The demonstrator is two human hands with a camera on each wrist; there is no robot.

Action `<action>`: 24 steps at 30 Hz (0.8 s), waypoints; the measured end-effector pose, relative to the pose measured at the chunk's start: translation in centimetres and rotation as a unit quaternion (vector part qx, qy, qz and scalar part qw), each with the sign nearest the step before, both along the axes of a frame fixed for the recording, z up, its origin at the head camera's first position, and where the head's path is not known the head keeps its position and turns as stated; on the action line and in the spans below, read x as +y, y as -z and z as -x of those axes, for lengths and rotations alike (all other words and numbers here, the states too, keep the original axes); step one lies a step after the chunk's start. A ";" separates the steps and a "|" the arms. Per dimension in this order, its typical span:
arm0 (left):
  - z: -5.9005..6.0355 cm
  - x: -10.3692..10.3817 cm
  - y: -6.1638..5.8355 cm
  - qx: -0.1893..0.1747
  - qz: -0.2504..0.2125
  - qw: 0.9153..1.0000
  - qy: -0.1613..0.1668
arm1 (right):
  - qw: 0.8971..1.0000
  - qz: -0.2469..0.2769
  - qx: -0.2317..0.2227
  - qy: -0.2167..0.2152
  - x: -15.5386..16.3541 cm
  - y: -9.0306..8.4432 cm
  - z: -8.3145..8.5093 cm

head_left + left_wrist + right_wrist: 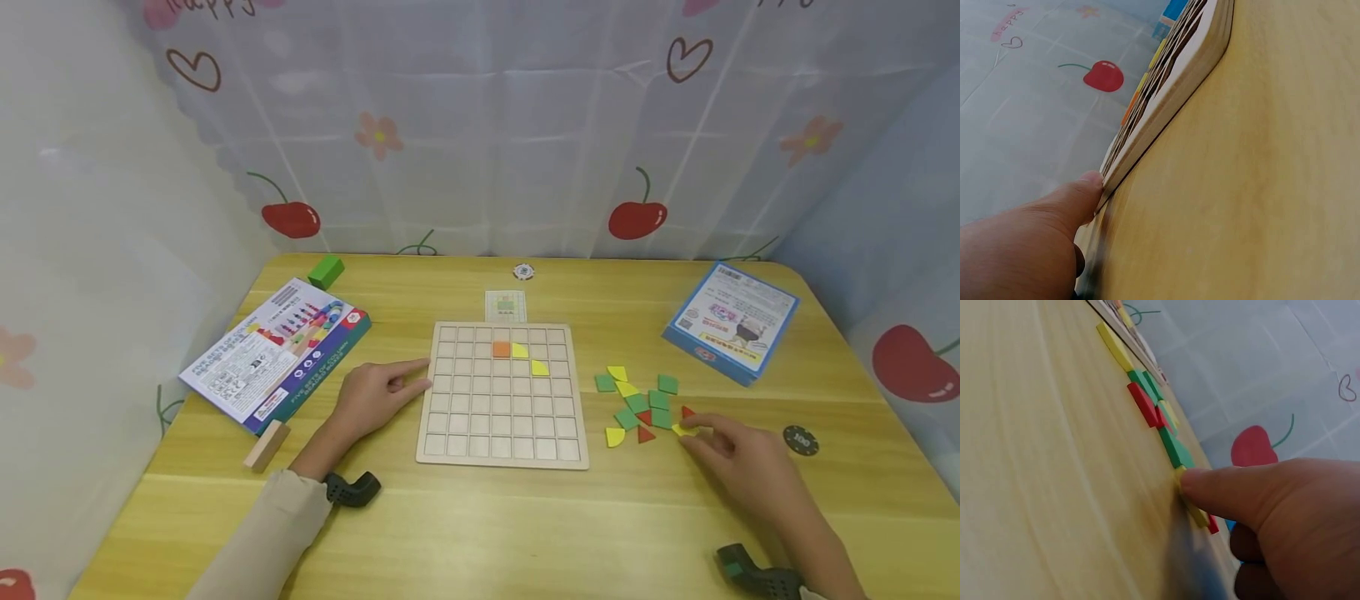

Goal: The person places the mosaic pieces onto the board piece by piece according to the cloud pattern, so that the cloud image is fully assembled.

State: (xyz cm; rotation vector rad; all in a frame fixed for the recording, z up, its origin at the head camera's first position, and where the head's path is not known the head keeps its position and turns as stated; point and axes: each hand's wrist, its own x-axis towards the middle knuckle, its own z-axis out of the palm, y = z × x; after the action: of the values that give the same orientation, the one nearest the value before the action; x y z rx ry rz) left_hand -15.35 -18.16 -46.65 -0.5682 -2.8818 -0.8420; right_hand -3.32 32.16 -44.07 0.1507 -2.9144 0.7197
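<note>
A wooden grid board (501, 433) lies mid-table with an orange tile (501, 349) and two yellow tiles (519, 351) in its upper squares. My left hand (426, 374) lies flat with straight fingers against the board's left edge; in the left wrist view the thumb (1079, 194) touches the board's edge (1172, 94). To the right of the board lies a loose pile of green, yellow and red pieces (641, 400). My right hand (693, 432) pinches a small yellow piece (681, 430) at the pile's right end. The right wrist view shows the thumb (1222, 487) on that yellow piece (1196, 514).
A flat printed box (277, 354) lies at the left, with a green block (326, 271) behind it and a wooden block (266, 446) in front. A blue box (731, 321) sits back right. Also here: a small card (506, 306), a white chip (523, 271), a black chip (800, 439).
</note>
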 end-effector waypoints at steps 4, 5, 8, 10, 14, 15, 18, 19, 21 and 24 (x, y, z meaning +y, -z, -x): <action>0.1 0.1 0.0 0.004 0.002 1.000 0.002 | 0.999 0.014 -0.031 -0.022 0.0 -0.2 -0.2; 0.1 0.1 0.0 0.005 0.003 1.000 0.002 | 0.999 0.020 -0.039 -0.026 -0.1 -0.2 -0.2; 0.1 0.0 0.2 0.006 0.005 1.000 0.001 | 0.998 0.024 -0.057 -0.021 -1.0 -0.3 -0.1; 0.1 0.1 0.2 0.005 0.005 1.000 -0.001 | 0.998 0.012 -0.064 -0.010 -1.8 -0.3 -0.1; 0.0 0.1 0.2 0.004 0.005 1.000 0.000 | 0.998 -0.013 -0.060 0.010 -2.7 -0.1 -0.2; 0.0 0.1 0.2 0.003 0.005 1.000 0.001 | 0.998 -0.011 -0.058 0.009 -2.7 -0.1 -0.2; -0.1 0.1 0.1 0.001 0.005 1.000 0.000 | 0.999 0.015 -0.049 -0.010 -2.2 -0.1 -0.3; -0.1 0.1 0.1 0.000 0.003 1.000 -0.001 | 0.998 0.022 -0.049 -0.020 -2.0 -0.1 -0.4; -0.2 0.1 -0.1 -0.001 0.000 1.000 -0.002 | 0.997 0.034 -0.057 -0.043 -1.5 -0.2 -0.4; -0.2 0.1 -0.2 0.001 -0.003 1.000 -0.004 | 0.995 0.038 -0.068 -0.067 -1.2 -0.3 -0.4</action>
State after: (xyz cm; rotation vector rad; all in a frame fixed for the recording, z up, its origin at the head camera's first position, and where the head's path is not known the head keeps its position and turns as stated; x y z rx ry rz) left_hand -15.18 -18.01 -46.48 -0.5560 -2.8770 -0.8499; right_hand -2.91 30.97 -43.76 0.3033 -3.0222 0.8947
